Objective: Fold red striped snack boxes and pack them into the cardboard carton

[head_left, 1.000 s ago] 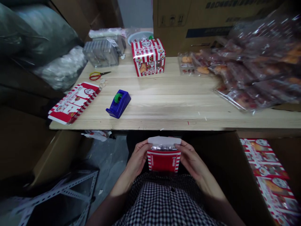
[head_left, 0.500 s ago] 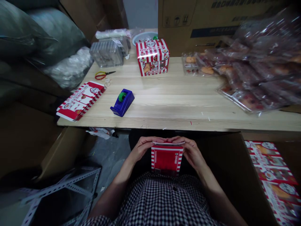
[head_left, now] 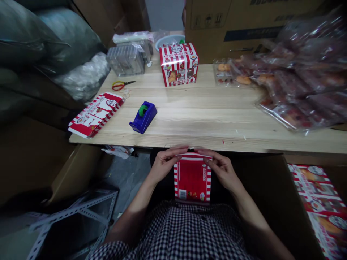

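Close to the body, the red carton (head_left: 192, 180) sits between the hands, printed face up toward the wearer, its near end by the checked shirt (head_left: 173, 231). The left hand (head_left: 165, 163) and right hand (head_left: 224, 169) grip its far edge at either corner, thumbs on the near side, fingers arched over; the underside contact is hidden. The step in hand looks like pressing that end into place; the next move seems to call for even pressure from both sides. Both forearms reach forward, converging, wrists turned inward. Beyond the left hand lies a blue tape dispenser (head_left: 143, 118); straight beyond both hands, farther off, stands a striped box (head_left: 179, 65)
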### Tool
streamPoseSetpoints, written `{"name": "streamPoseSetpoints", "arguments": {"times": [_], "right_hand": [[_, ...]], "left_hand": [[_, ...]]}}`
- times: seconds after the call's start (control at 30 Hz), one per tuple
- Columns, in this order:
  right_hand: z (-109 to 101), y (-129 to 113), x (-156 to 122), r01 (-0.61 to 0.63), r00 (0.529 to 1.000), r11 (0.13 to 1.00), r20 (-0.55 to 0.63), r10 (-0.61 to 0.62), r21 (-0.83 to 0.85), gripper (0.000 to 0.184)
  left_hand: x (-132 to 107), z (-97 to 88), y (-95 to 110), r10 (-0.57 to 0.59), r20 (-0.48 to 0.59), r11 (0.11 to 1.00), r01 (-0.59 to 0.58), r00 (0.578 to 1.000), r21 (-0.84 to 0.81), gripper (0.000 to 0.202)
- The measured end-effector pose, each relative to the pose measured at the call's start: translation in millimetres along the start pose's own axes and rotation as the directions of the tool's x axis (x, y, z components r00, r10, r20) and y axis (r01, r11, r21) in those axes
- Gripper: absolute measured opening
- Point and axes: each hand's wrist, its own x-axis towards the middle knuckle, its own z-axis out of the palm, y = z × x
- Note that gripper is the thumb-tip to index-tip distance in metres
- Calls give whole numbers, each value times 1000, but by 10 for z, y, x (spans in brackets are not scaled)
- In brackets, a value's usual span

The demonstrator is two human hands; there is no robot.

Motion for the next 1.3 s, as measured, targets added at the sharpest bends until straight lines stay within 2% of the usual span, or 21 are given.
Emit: {"name": "streamPoseSetpoints", "arguments": {"times": [0.07, 0.17, 0.23, 0.33, 0.43, 0.5, 0.6, 0.8, 0.93, 1.13, 1.3], "right_hand": [[-9, 21, 52, -26, 999, 999, 36, 24, 34, 25], [-28, 126, 29, -133, 987, 989, 96, 127, 64, 27], [-42, 159, -5, -154, 982, 987, 113, 149, 36, 29], [-54, 47, 9, -122, 981, 992, 150, 122, -8, 27], [-58, -164, 105, -151, 966, 988, 214, 146, 10, 22], [-65, -257, 169, -197, 944, 980, 276, 183, 26, 16], [-84, -269, 234, -263, 906, 965, 343, 248, -3, 26], [-118, -229, 350, -261, 903, 964, 342, 261, -45, 28], [-138, -275, 379, -254, 903, 966, 345, 257, -56, 22], [-116, -297, 297, -271, 900, 961, 339, 273, -54, 22], [-107, -383, 141, -205, 902, 971, 361, 235, -121, 33]], "left_hand": [[2, -34, 28, -21, 6, 999, 21, 1000, 38, 25], [-82, -87, -39, -98, 81, 992, 91, 992, 89, 26], [-143, -107, -87, -126, 127, 989, 115, 984, 94, 29], [-153, -108, -41, -139, 148, 989, 129, 979, 75, 31], [-62, -109, 115, -167, 190, 986, 161, 967, 44, 26], [9, -125, 204, -193, 270, 981, 191, 943, 35, 24], [96, -164, 245, -234, 357, 972, 223, 904, 71, 32], [227, -179, 184, -284, 345, 958, 248, 895, 145, 32], [237, -149, 169, -263, 320, 962, 222, 910, 161, 32], [195, -169, 153, -254, 303, 957, 193, 918, 217, 27], [127, -204, 257, -212, 326, 966, 146, 921, 215, 26]]}}
